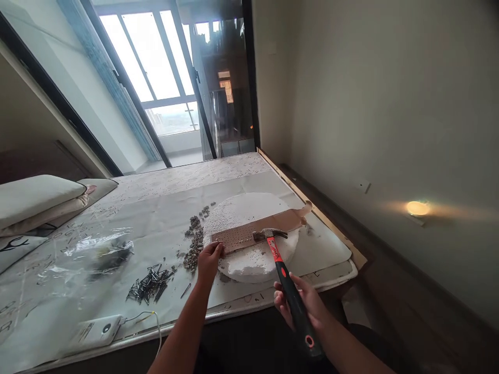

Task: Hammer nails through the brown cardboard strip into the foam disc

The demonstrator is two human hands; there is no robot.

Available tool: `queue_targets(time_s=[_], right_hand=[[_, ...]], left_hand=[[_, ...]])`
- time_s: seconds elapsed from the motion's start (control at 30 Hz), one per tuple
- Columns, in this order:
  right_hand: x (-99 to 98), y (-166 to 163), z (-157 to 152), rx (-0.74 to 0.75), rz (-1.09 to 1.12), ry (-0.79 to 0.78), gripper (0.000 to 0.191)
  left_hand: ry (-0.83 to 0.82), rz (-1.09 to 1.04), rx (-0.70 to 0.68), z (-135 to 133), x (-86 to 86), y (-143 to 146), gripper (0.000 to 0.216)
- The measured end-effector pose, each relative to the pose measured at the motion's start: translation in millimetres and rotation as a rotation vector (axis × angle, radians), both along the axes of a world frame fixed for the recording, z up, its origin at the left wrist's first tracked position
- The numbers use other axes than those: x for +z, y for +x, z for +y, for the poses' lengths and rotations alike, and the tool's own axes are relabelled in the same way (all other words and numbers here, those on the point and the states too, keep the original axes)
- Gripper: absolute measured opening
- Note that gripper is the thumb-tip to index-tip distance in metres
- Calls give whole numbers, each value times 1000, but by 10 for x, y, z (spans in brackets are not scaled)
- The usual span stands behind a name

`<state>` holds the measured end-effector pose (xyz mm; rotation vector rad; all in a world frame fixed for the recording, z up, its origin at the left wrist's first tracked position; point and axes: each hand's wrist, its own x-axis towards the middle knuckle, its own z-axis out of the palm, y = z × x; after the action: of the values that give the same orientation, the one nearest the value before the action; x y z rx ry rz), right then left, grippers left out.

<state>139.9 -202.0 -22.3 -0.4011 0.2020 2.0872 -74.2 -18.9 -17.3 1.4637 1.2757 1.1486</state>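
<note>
A thin brown board (257, 228) dotted with small holes or nail heads lies across a round white foam block (249, 259) on the covered surface. My left hand (209, 259) presses closed fingers on the board's near left end. My right hand (302, 304) grips the black and red handle of a claw hammer (278, 257). The hammer's steel head rests on the board near its middle.
A pile of dark nails (150, 283) and a strip of grey rubble (194, 244) lie left of the foam. A clear plastic bag (97, 254), a white power bank with cable (95, 332) and pillows (35, 200) sit further left. The right edge drops to a dark floor.
</note>
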Motion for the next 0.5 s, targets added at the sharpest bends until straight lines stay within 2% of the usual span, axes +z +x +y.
queue_targets(time_s=[0.17,0.3,0.5], right_hand=[[-129,46,-120,24,-86,-73,24],[-272,141,-221,158,-145,22,21],[-396,351,-285,175,-74,173,20]], left_hand=[[0,-85,-27,-17,-99,290,31],[9,-118,-57,-21,-199,441,29],[-111,-346,-70,11,-224,531,30]])
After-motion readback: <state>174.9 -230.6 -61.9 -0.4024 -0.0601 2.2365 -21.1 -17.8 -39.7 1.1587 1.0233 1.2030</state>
